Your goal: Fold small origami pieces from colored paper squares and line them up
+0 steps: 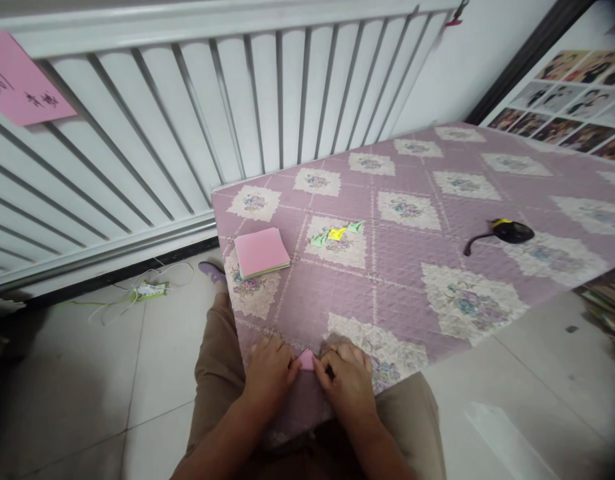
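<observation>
Between my two hands, near the front edge of the table, is a small folded piece of pink paper [306, 361]. My left hand [271, 365] pinches its left side, with the thumb at the edge. On the other side my right hand [348, 375] has its thumb and fingers closed on the paper's right edge. Farther in lies a stack of square paper [262, 251] with a pink sheet on top. To the right of that stack, a yellow folded paper piece [337, 233] lies between two green folded ones [319, 239].
A purple flowered cloth [347, 293] covers the table. A black object with a thin curved stem [512, 231] lies to the right. Behind stands a white radiator [287, 100] bearing a pink note [27, 87]. A power strip [151, 290] with cables is on the floor at left.
</observation>
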The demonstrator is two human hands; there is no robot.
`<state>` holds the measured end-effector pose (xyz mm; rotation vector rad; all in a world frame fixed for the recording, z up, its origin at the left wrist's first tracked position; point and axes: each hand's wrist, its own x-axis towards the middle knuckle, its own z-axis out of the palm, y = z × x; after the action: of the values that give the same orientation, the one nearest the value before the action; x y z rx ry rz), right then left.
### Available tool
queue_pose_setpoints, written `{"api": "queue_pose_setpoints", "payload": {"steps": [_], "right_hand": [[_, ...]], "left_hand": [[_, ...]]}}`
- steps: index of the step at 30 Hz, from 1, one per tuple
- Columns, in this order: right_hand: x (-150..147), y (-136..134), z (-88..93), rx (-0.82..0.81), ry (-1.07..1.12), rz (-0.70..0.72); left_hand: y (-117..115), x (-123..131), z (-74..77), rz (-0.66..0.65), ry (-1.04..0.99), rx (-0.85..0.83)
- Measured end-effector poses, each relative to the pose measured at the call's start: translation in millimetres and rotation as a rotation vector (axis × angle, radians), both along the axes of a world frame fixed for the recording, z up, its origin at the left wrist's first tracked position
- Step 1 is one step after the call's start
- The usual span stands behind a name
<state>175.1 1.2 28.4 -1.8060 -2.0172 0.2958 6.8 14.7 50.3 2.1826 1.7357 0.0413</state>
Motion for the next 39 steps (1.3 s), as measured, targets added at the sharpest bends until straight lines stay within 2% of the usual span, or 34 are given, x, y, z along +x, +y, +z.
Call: {"api": "queue_pose_setpoints", "payload": {"steps": [7, 11, 13, 18, 20, 22, 25, 29, 39], "right_hand": [[-0.9, -0.1, 0.1, 0.0, -0.009, -0.023], [-1.1, -0.2, 1.4, 0.008, -0.009, -0.023], [-1.3, -0.9, 1.9, 0.012, -0.008, -0.021], [-2.4, -1.5, 2.2, 0.041, 0.003, -0.019], [-1.8, -1.6, 2.6, 0.057, 0.017, -0.018], [0.3, -2.4, 2.8, 0.07, 0.051, 0.005], [5.9, -5.6, 1.3, 0.082, 0.11, 0.061], [11.4, -9.5, -2.7, 0.08, 0.111, 0.041], [4.1, -10.9, -6.0, 0.054, -0.05, -0.012]], "left_hand": [[-0.7, -0.5, -2.8, -0.019, 0.014, 0.035], [-2.9, -2.6, -11.9, -0.034, 0.008, 0.119], [-3.0, -5.1, -18.0, -0.132, -0.017, 0.229], [3.0, -12.9, -23.4, -0.565, -0.087, 0.474], [5.8, -15.1, -21.0, -0.668, -0.075, 0.504], [7.4, -16.8, -18.2, -0.716, -0.051, 0.51], [7.6, -18.9, -16.2, -0.728, -0.02, 0.498], [7.1, -21.3, -18.2, -0.719, -0.012, 0.453], [6.3, -22.6, -24.5, -0.681, -0.033, 0.429]]}}
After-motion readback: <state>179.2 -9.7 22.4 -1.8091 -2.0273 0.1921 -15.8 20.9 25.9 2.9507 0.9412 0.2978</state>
